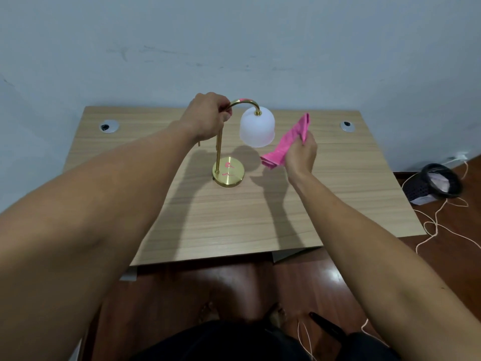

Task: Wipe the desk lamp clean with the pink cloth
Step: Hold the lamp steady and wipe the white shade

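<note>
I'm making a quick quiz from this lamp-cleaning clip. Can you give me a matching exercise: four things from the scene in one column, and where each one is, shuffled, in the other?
Things:
1. left hand
2. pink cloth
3. lamp base
4. waste basket

Places:
A. on the floor, right of the desk
B. gripping the lamp's curved gold arm
C. flat on the desk top
D. held in the right hand, beside the white shade

Pairs: 1-B, 2-D, 3-C, 4-A
</note>
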A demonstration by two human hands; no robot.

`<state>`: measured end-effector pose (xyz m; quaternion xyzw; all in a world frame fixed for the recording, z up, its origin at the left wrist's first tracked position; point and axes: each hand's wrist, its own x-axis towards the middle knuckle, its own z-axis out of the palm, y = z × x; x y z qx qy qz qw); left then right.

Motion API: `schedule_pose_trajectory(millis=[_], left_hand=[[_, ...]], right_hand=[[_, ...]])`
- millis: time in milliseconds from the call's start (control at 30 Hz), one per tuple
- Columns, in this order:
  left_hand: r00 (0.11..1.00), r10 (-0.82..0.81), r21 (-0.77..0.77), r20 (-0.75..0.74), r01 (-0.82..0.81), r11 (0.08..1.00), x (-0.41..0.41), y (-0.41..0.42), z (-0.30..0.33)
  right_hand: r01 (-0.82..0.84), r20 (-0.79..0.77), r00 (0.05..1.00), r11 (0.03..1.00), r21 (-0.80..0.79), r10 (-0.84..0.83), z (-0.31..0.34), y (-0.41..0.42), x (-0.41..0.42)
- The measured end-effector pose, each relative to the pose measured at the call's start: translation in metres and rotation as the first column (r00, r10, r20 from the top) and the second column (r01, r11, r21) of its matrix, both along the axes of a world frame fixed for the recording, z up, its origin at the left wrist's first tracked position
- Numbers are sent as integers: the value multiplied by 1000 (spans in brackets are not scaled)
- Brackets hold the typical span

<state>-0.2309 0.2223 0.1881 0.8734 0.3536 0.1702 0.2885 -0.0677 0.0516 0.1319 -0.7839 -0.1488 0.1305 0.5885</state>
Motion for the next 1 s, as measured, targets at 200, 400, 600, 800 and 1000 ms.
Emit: schedule_pose_trajectory(millis=[200, 400, 600, 800, 1000], left_hand=[[1000, 0, 26, -2, 1, 1000, -1, 0, -1], [1000, 4, 19, -8, -4, 1000, -2, -2, 2], [1000, 9, 8, -2, -9, 1000, -2, -3, 3], [1000, 11, 5, -14, -11, 1000, 0, -2, 3], [1000, 13, -2, -18, -13, 1000, 0, -2, 1]], right_hand=[[-334, 325, 877, 936, -115, 353, -33, 19, -61], [-365, 309, 841, 887, -283, 445, -90, -8, -78], [65, -285, 953, 990, -127, -99, -58, 1, -34], [-242, 273, 935, 970, 18, 228, -3, 25, -36], [-237, 195, 954, 971, 37, 226, -28, 31, -40]])
